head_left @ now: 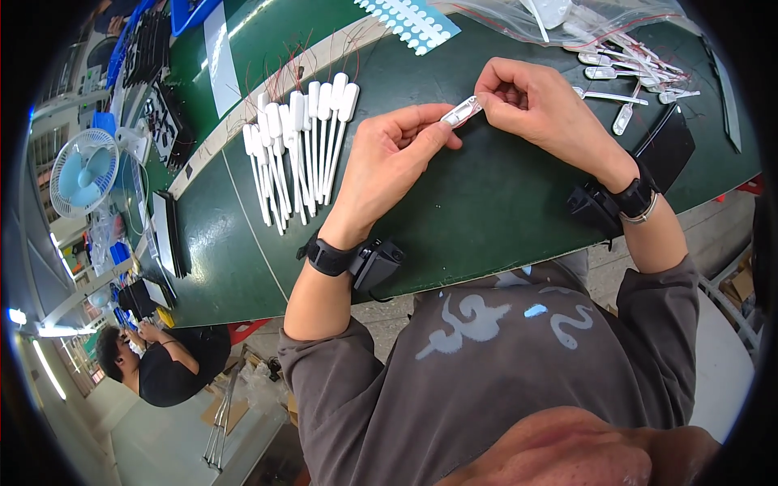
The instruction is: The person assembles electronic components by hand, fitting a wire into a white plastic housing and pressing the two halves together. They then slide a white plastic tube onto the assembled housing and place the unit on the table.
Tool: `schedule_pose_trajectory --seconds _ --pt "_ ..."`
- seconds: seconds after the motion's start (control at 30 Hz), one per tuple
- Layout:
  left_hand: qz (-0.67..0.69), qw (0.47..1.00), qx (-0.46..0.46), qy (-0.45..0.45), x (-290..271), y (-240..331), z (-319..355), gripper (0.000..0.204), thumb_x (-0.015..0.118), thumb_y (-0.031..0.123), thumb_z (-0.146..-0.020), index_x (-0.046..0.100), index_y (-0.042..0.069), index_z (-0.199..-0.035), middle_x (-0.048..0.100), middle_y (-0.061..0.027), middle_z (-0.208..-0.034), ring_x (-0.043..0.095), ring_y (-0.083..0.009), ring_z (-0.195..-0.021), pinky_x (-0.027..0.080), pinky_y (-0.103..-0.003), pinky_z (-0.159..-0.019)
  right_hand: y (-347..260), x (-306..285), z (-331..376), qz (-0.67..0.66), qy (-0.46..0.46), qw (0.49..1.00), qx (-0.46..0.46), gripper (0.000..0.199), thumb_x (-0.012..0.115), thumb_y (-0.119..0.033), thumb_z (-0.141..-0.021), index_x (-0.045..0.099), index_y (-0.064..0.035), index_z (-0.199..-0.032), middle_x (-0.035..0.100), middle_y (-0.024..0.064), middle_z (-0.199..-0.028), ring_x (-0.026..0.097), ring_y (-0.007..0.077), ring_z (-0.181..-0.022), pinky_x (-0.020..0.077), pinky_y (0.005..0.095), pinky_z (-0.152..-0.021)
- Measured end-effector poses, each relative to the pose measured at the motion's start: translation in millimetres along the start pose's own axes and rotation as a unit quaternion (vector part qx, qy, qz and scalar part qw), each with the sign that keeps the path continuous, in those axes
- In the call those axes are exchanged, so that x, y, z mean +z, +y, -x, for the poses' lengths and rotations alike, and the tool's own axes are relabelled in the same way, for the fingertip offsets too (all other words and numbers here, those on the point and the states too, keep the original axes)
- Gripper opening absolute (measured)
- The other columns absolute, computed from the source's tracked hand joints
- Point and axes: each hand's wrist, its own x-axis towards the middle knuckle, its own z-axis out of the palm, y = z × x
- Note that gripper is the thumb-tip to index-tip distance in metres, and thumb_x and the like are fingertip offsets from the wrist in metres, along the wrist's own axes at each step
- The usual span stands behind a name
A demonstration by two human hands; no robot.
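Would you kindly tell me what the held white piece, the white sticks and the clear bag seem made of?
Held white piece: probably rigid plastic, from its smooth, moulded look.
White sticks: likely satin-finish plastic, judging by their even colour and rounded ends.
Clear bag: apparently thin, glossy plastic film, being see-through and creased.

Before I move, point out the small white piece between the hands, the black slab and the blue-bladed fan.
Small white piece (pixel 462 112): head view, middle of its body.
Black slab (pixel 671 147): head view, flat upper face.
Blue-bladed fan (pixel 84 172): head view, hub area.
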Motion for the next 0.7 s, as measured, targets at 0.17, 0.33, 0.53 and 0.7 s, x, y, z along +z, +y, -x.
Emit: schedule_pose_trajectory --seconds 0.17,0.33,0.53,0.7 --pt "-0.012 1.0 0.007 0.005 2 3 2 0.028 0.06 0.011 -0.096 0.067 -0.004 -0.12 0.068 0.0015 -0.083 0.048 0.0001 -0.067 0.037 -0.018 -0.058 1 0 -1 -0.001 0.0 1.0 -0.002 0.014 0.061 -0.013 -0.093 0.056 0.0004 -0.09 0.047 -0.0041 -0.072 0.04 0.0035 -0.067 0.0338 0.0225 -0.058" --pt "-0.052 0.998 0.021 0.009 4 0 4 0.028 0.059 0.011 -0.096 0.066 -0.005 -0.118 0.064 0.0019 -0.079 0.048 -0.0008 -0.068 0.038 -0.019 -0.059 3 0 -1 -0.018 -0.011 1.0 -0.002 0.015 0.061 -0.013 -0.093 0.056 0.0001 -0.089 0.046 -0.0048 -0.072 0.04 0.0031 -0.067 0.0335 0.022 -0.058" --pt "-0.08 0.996 0.023 -0.011 4 1 4 0.028 0.059 0.012 -0.096 0.065 -0.005 -0.117 0.062 0.0011 -0.078 0.052 -0.0028 -0.072 0.041 -0.02 -0.062 4 1 -2 -0.026 -0.024 0.999 -0.003 0.015 0.061 -0.014 -0.094 0.056 -0.0001 -0.089 0.046 -0.0055 -0.073 0.039 0.0028 -0.067 0.0332 0.0215 -0.059" --pt "-0.035 0.998 0.053 -0.001 11 -6 3 0.029 0.063 0.015 -0.095 0.065 -0.004 -0.117 0.065 0.0001 -0.081 0.054 -0.0042 -0.073 0.045 -0.021 -0.065 4 1 -1 -0.031 -0.024 0.999 0.002 0.015 0.061 -0.013 -0.093 0.056 0.0 -0.089 0.046 -0.0055 -0.073 0.039 0.0026 -0.067 0.0333 0.0217 -0.059"
